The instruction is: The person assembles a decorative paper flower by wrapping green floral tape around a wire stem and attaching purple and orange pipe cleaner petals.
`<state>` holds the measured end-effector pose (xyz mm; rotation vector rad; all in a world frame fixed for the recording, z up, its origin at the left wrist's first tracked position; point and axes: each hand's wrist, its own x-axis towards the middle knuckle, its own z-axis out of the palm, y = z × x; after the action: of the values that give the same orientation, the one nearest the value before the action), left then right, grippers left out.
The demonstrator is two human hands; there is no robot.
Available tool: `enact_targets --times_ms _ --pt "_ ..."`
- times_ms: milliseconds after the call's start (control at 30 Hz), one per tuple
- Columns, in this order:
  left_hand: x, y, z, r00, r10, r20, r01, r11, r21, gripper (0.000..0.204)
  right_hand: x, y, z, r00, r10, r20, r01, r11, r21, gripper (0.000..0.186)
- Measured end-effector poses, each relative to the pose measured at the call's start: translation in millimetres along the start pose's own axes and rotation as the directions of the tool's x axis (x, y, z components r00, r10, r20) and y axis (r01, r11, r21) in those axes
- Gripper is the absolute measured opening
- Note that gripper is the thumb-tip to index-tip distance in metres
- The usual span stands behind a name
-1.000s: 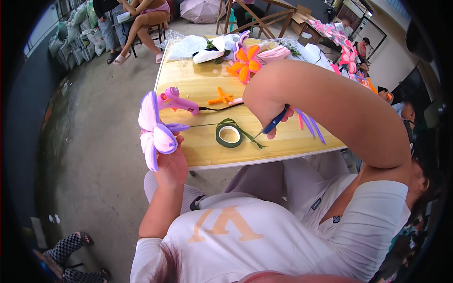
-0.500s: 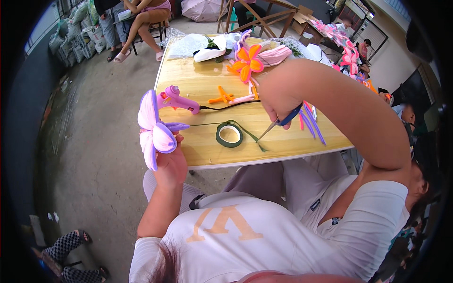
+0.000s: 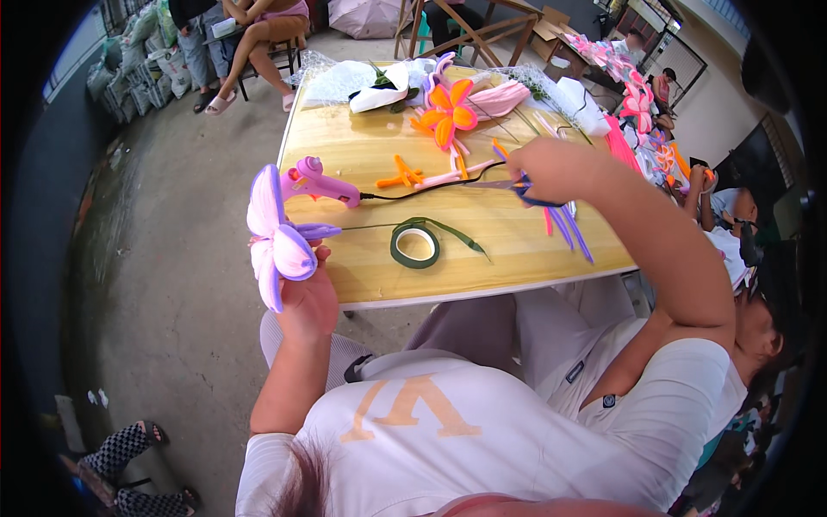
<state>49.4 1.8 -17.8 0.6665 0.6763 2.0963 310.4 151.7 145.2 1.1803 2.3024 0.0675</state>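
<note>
Head view: the pink-and-purple flower (image 3: pixel 295 254) is at the left edge of the counter (image 3: pixel 362 280), its stem (image 3: pixel 366 227) running right toward the roll of green tape (image 3: pixel 415 246); held out sideways, its petals likely escape crushing. The left hand (image 3: pixel 308 293) has its fingers curled around the flower's base, partly hidden by petals. The right hand (image 3: pixel 551 170) has its fingers closed on the blue handles of the scissors (image 3: pixel 522 187), blades pointing left, seemingly held clear of the tape. The glue gun (image 3: pixel 323 183) lies behind the flower, its cord (image 3: pixel 413 197) trailing right.
</note>
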Motion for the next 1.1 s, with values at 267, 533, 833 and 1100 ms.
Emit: enact_targets --times_ms 267,533,833,1100 --pt "1 5 3 0.999 -0.046 -0.029 0.044 0.997 -0.066 0.046 2 -24 68 0.994 -0.007 -0.107 0.015 0.997 0.072 0.017" --pt "0 4 5 0.998 0.023 0.054 -0.02 0.998 -0.057 0.046 2 -68 98 0.869 -0.05 -0.492 0.256 0.897 0.362 0.016" --pt "-3 4 4 0.996 0.046 0.082 -0.041 0.998 -0.056 0.049 12 -55 113 0.825 -0.009 -0.565 0.35 0.794 0.497 0.012" --pt "-3 2 3 0.994 0.033 0.108 -0.029 0.999 -0.037 0.048 21 -33 118 0.764 -0.128 -0.632 0.439 0.821 0.365 0.019"
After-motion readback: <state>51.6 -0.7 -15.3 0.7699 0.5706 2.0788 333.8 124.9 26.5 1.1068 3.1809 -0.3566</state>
